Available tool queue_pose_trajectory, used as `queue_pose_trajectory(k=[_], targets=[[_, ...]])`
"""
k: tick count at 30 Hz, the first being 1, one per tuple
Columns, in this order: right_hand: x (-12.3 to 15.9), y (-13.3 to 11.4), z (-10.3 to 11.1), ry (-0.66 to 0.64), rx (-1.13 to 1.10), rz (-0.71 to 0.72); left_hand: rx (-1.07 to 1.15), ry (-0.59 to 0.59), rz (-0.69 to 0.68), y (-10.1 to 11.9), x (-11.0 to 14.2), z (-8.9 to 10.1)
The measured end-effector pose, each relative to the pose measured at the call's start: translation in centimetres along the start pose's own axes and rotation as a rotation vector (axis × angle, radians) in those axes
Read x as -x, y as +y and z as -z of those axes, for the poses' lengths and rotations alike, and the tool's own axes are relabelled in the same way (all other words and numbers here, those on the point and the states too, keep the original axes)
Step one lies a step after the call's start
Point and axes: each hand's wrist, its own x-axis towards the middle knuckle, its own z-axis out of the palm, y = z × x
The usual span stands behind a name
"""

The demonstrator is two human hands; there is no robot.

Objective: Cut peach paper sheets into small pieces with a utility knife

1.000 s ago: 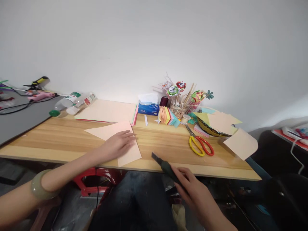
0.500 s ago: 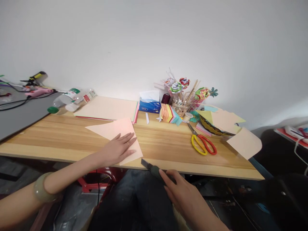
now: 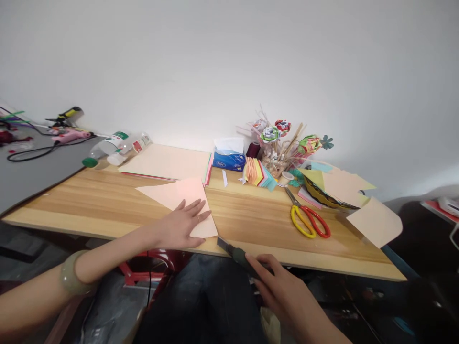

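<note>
The pink sheet [image 3: 190,191] is matt paper, the knife blade [image 3: 224,244] looks metal, the wood-grained surface [image 3: 251,215] smooth, the scissor handles [image 3: 325,234] glossy plastic.

The left hand [image 3: 181,227] covers the near left part of the pale pink paper [image 3: 190,188], and its forearm runs out at the left edge. The right hand [image 3: 278,282] hides the rear of the utility knife [image 3: 238,255]; whether the blade touches the paper's corner cannot be told. Loose sheets [image 3: 337,184] cover most of the dark basket [image 3: 315,195]. Print on the bottle label [image 3: 116,138] is too small to read. The wooden desk [image 3: 251,215] and left forearm partly hide the red stool [image 3: 158,267]; the left edge crops the grey desk [image 3: 36,172].
</note>
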Motion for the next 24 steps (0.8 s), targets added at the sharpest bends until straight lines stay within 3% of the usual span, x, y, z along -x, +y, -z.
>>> queue_pose_trajectory(k=[3,5,9,11,13,15,17,21,24], targets=[[-0.8,2.1,1.0,0.105,0.010,-0.057,0.067,0.083,-0.086,-0.2,0.2,0.6],[-1.7,4.1,1.0,0.168,0.123,-0.112,0.193,0.227,-0.117,-0.2,0.3,1.6],[-3.6,8.0,-0.5,0.275,0.320,-0.191,0.800,0.588,0.160,-0.3,0.0,4.4],[-4.5,9.1,-1.1,0.313,0.320,-0.164,1.000,0.692,0.273,-0.2,-0.3,5.9],[-5.7,9.2,-0.8,0.359,0.310,-0.117,1.074,0.761,0.302,0.1,-0.5,7.1],[-7.4,7.8,0.5,0.415,0.291,-0.062,1.147,0.814,0.311,0.7,-0.5,8.2],[-9.4,5.0,2.6,0.487,0.226,-0.005,1.273,0.860,0.305,1.8,-0.3,9.0],[-13.1,-2.6,7.6,0.708,-0.219,0.110,1.589,0.920,0.254,4.7,0.4,10.1],[-14.2,-6.3,10.1,0.710,-0.405,0.167,1.643,0.926,0.231,6.2,1.2,10.5]])
